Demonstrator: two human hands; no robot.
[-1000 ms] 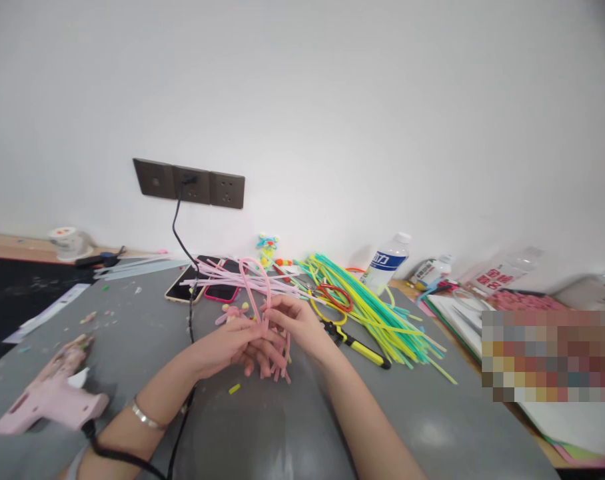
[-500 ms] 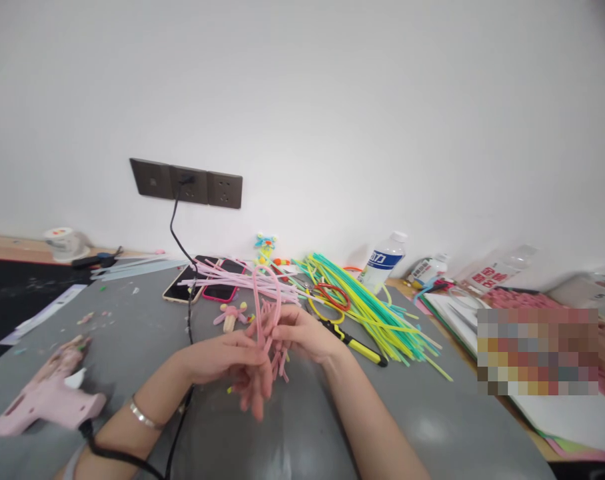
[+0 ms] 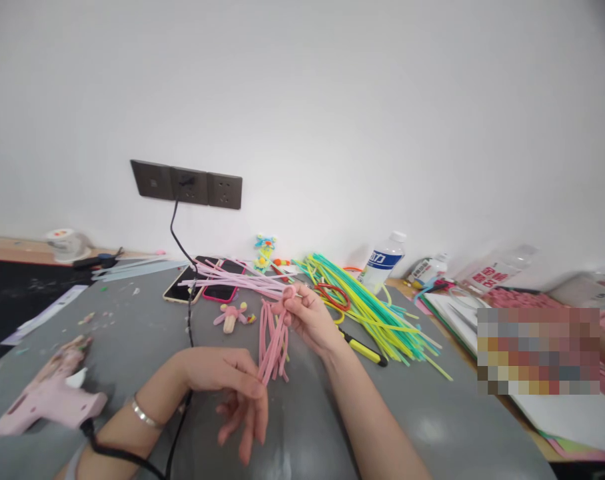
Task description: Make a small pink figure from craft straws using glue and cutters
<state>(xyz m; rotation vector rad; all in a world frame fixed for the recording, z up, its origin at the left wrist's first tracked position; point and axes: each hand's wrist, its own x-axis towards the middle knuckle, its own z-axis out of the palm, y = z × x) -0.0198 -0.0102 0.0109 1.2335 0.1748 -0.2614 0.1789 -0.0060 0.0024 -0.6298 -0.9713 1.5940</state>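
Note:
In the head view a pink pipe cleaner runs slantwise between my hands. My right hand pinches its upper part between thumb and fingers. At the lower end my left hand grips it with thumb and index finger, the other fingers hanging loose. Just behind lie more pink pipe cleaners in a loose bunch, partly covered by the held one. Left of that bunch is a small pink pipe-cleaner figure with yellow tips.
A pink glue gun lies left, its black cord beside my left forearm. Two phones sit under pale pink pipe cleaners. Green and yellow pipe cleaners, scissors, yellow-handled pliers and a bottle are right.
My hands have moved apart, the right one up and the left one down. The pink pipe cleaner, looped above my hands before, now stretches between them.

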